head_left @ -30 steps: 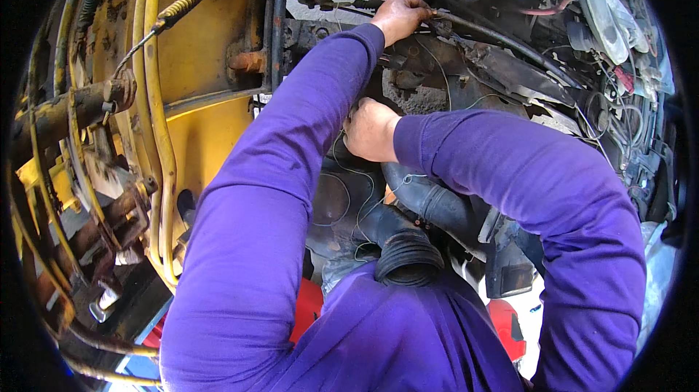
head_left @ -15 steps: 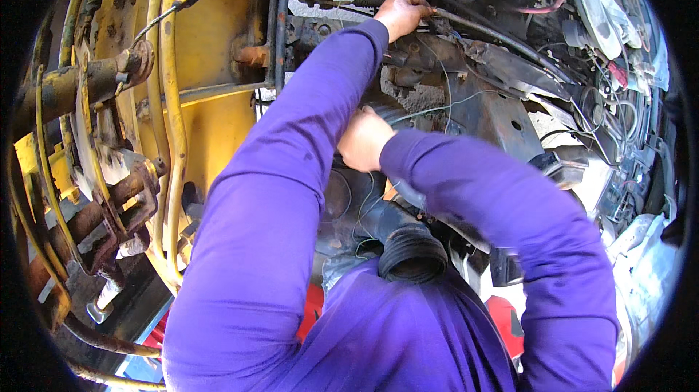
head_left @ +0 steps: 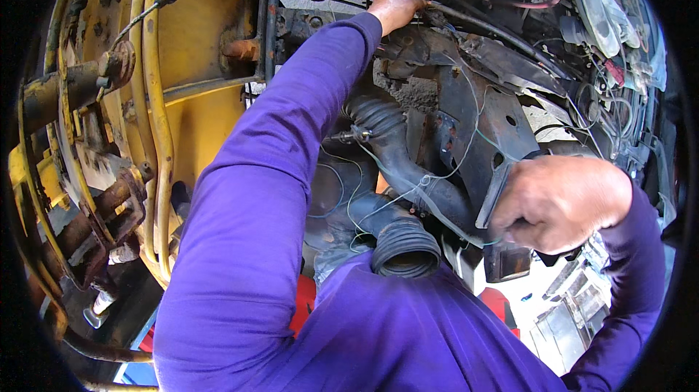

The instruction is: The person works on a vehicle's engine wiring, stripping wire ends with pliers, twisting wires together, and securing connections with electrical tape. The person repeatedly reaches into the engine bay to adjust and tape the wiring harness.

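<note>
Right hand [head_left: 559, 202] curled in a pinch, left hand [head_left: 397, 8] with fingertips together (its grip unclear); between them a ribbed black hose [head_left: 402, 157], then a dark cable [head_left: 502, 33] at the left fingertips, a thin green wire [head_left: 467, 236] pinched in the right

Dark metal frame [head_left: 455, 104] beneath thin green wire [head_left: 424, 181]

We get bright daylight, glare bleaching the ground [head_left: 537, 294] at lower right, while shadow dulls the dark hose [head_left: 404, 155]. Slight blur softens the right hand [head_left: 557, 202]; fisheye distortion bows the yellow pipes [head_left: 154, 93] near the black rim.
</note>
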